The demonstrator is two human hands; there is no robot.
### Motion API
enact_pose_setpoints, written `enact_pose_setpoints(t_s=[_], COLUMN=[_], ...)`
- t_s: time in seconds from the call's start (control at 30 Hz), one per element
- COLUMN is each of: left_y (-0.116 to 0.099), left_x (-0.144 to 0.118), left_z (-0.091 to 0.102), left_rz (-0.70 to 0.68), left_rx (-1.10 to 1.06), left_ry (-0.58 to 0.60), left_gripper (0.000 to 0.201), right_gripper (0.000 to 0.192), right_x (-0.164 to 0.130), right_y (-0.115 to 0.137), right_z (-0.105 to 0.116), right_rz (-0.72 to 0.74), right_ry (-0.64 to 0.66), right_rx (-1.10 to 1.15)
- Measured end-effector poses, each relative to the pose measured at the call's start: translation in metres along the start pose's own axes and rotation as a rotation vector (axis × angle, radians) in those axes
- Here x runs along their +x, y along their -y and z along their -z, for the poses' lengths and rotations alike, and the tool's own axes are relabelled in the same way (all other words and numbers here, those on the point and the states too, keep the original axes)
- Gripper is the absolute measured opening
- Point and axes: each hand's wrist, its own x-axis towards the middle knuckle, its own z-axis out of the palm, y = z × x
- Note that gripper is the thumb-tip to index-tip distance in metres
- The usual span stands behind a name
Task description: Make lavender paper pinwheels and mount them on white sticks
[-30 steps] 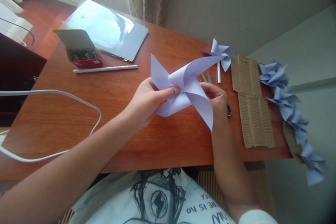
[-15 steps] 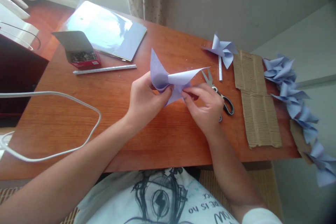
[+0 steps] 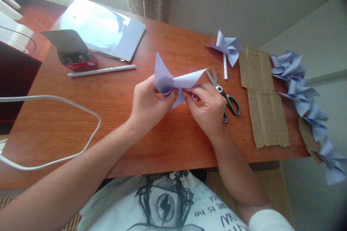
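Observation:
Between my two hands, above the middle of the table, is a lilac paper pinwheel (image 3: pixel 164 75) with its blades curled toward the centre. My left hand (image 3: pixel 149 99) grips its left side, the thumb pressed near the middle. The fingers of my right hand (image 3: pixel 206 103) are pinched on a lower right part of the paper, close to the left thumb. Black-handled scissors (image 3: pixel 230 103) lie just beyond my right hand, blades spread. What sits at the pinwheel's centre is hidden by the fingers.
Left lie an open red box (image 3: pixel 81 64) of small metal pins, a rolled paper stick (image 3: pixel 103 71), a stack of sheets (image 3: pixel 130 41) and a white cable (image 3: pixel 94 115). Right are a pinwheel on a stick (image 3: pixel 229 45), corrugated cardboard (image 3: pixel 267 115) and several more pinwheels (image 3: pixel 290 66).
My right hand has moved left along the paper, nearer to my left thumb. The paper's right blade has drawn in slightly. The whole view has shifted a little.

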Motion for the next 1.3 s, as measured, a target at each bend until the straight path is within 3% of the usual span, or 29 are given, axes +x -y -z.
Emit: enact_pose_setpoints(t_s=[0.27,0.5,0.77,1.03,1.17,1.3], left_y=[0.001,0.002,0.004,0.010,0.013,0.014], left_x=[-0.002,-0.001,0.002,0.006,0.006,0.006], left_z=[0.001,0.001,0.000,-0.004,-0.005,-0.005], left_rz=[0.050,-0.009,0.070,0.100,0.129,0.129], left_rx=[-0.023,-0.004,-0.155,-0.264,-0.325,-0.324], left_ry=[0.026,0.053,0.082,0.042,0.033,0.033], left_gripper=[0.010,0.009,0.016,0.017,0.019,0.020], right_gripper=[0.007,0.005,0.007,0.010,0.032,0.046], right_x=[0.002,0.003,0.003,0.003,0.003,0.004], right_y=[0.002,0.004,0.005,0.004,-0.005,-0.014], right_z=[0.000,0.002,0.003,0.004,0.002,-0.002], right_rz=[-0.043,-0.086,-0.100,-0.144,-0.285,-0.484], right_ry=[-0.009,-0.012,-0.005,-0.111,-0.180,-0.006], right_rx=[0.017,0.089,0.081,0.079,0.234,0.593])
